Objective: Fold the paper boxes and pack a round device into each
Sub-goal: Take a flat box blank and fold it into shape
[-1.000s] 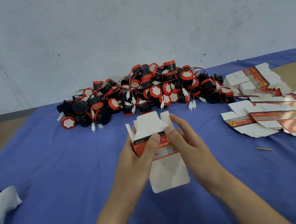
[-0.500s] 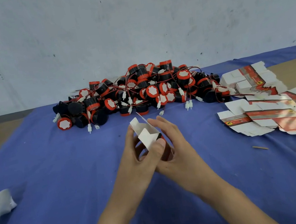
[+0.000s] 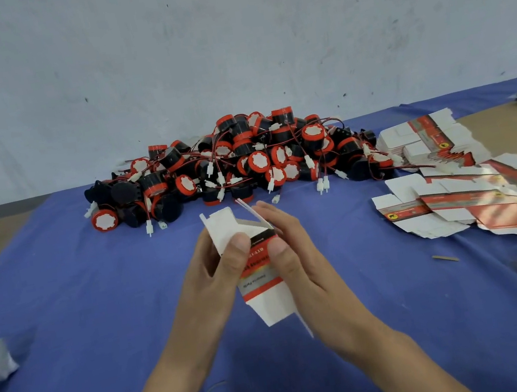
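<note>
While the person held a half-formed paper box above the table, the left hand gripped its left side with the thumb pressed on the printed front. The right hand pinched the right side, thumb on the front and fingers behind. The box tilted away from the camera. One white flap stood up at the far end, and the near end hung open between the wrists.

The box looked like thin printed card: very light, stiff only along its panels, and quick to crease or crush under a hard squeeze. It would probably fold best if it were held by the flat side panels close to the scored edges, leaving the loose end flaps free to be tucked.

The round devices lay heaped at the back of the table, well apart from the hands. They seemed to be hard plastic and heavier than the card, each trailing thin wires with white plugs that were tangled through the heap. One would be safer taken by its round body than by its lead. The flat blanks lay fanned out to the right.
</note>
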`<action>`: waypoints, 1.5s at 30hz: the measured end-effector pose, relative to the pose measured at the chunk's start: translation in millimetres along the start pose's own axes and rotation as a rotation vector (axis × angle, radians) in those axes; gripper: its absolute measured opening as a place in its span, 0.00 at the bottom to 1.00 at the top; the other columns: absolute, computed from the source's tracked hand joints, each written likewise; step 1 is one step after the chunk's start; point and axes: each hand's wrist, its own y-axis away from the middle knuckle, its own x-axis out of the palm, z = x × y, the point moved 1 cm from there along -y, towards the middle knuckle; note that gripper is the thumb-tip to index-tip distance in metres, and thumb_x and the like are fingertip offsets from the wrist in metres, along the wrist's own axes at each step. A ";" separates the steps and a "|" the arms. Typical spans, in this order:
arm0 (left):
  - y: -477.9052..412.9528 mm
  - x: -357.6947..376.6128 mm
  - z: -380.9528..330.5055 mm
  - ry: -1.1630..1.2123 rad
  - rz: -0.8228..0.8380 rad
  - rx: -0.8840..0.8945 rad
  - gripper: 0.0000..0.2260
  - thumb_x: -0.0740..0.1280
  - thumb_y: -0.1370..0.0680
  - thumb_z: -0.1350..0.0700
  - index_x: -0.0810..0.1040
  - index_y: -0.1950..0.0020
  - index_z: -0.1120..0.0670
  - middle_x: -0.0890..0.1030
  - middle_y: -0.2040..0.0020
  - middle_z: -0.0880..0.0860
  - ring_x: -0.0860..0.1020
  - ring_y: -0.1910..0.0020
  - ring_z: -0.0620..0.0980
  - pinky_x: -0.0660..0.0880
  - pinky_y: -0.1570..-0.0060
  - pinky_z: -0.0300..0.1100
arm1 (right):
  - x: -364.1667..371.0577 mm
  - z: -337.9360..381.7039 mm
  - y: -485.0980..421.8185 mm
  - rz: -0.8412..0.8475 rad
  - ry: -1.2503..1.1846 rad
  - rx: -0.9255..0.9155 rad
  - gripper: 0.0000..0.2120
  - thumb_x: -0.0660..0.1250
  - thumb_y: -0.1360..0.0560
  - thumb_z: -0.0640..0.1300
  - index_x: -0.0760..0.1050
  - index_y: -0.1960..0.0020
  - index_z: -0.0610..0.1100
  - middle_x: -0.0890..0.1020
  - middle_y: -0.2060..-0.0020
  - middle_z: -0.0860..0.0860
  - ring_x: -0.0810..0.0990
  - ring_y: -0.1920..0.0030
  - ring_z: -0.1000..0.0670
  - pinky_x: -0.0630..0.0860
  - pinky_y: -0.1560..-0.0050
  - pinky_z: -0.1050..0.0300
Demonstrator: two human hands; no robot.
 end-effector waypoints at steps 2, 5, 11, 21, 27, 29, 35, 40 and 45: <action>1.1 0.5 -1.1 -0.021 0.003 0.012 0.25 0.65 0.30 0.33 0.78 0.38 0.44 0.84 0.44 0.48 0.83 0.44 0.49 0.81 0.46 0.45 | 0.3 0.1 0.3 0.008 0.025 0.003 0.25 0.55 0.21 0.70 0.64 0.27 0.65 0.71 0.29 0.63 0.72 0.29 0.56 0.74 0.33 0.51; 5.7 4.2 -3.4 -0.059 0.025 0.046 0.24 0.65 0.29 0.34 0.78 0.38 0.46 0.84 0.45 0.46 0.83 0.45 0.45 0.78 0.51 0.34 | -2.0 1.1 -0.4 -0.001 0.044 0.035 0.26 0.56 0.23 0.72 0.67 0.30 0.61 0.77 0.37 0.60 0.80 0.39 0.55 0.80 0.46 0.58; 9.4 8.9 -5.8 -0.036 0.012 0.055 0.18 0.68 0.27 0.36 0.78 0.41 0.44 0.84 0.47 0.45 0.83 0.48 0.43 0.77 0.54 0.31 | -1.0 -0.6 -1.6 -0.057 0.092 0.038 0.25 0.54 0.24 0.73 0.71 0.37 0.57 0.79 0.42 0.56 0.81 0.43 0.51 0.81 0.47 0.50; 8.0 11.3 -5.2 -0.016 0.018 0.061 0.21 0.64 0.26 0.36 0.76 0.38 0.45 0.83 0.46 0.44 0.82 0.46 0.42 0.76 0.53 0.30 | 2.6 1.9 -1.4 -0.095 0.062 0.002 0.14 0.56 0.21 0.65 0.73 0.48 0.58 0.70 0.36 0.62 0.72 0.33 0.63 0.75 0.46 0.70; 8.3 8.0 0.9 -0.027 0.060 0.020 0.13 0.62 0.25 0.49 0.75 0.42 0.48 0.84 0.50 0.49 0.83 0.50 0.46 0.79 0.55 0.38 | 5.8 -2.1 1.3 -0.006 -0.133 0.116 0.18 0.60 0.25 0.58 0.68 0.37 0.58 0.74 0.38 0.59 0.81 0.43 0.52 0.83 0.52 0.53; 8.0 6.8 1.8 -0.030 0.032 0.009 0.12 0.62 0.27 0.53 0.74 0.44 0.53 0.83 0.55 0.50 0.82 0.56 0.46 0.79 0.60 0.37 | 7.6 -0.8 2.2 0.018 -0.007 0.058 0.22 0.59 0.25 0.57 0.65 0.31 0.60 0.71 0.33 0.61 0.77 0.36 0.55 0.81 0.44 0.56; 9.7 9.5 2.4 -0.038 -0.059 0.031 0.04 0.63 0.26 0.57 0.76 0.55 0.49 0.81 0.62 0.43 0.79 0.63 0.39 0.76 0.67 0.31 | 8.6 -3.2 1.5 -0.084 0.320 -0.032 0.20 0.54 0.25 0.58 0.72 0.36 0.57 0.65 0.36 0.62 0.70 0.35 0.60 0.74 0.45 0.68; 1.5 8.7 2.9 0.221 0.005 -0.090 0.28 0.67 0.31 0.31 0.77 0.35 0.43 0.81 0.37 0.46 0.80 0.38 0.49 0.74 0.39 0.50 | 0.2 -6.4 -1.5 -0.193 0.385 -0.093 0.19 0.54 0.26 0.54 0.73 0.40 0.49 0.66 0.40 0.60 0.73 0.40 0.56 0.75 0.50 0.65; -3.4 10.5 3.2 0.396 0.047 -0.240 0.27 0.61 0.28 0.35 0.78 0.33 0.47 0.83 0.40 0.52 0.81 0.39 0.53 0.78 0.45 0.51 | -6.8 -8.1 -2.3 -0.226 0.454 -0.131 0.19 0.55 0.27 0.52 0.74 0.40 0.49 0.66 0.39 0.58 0.73 0.42 0.55 0.75 0.51 0.64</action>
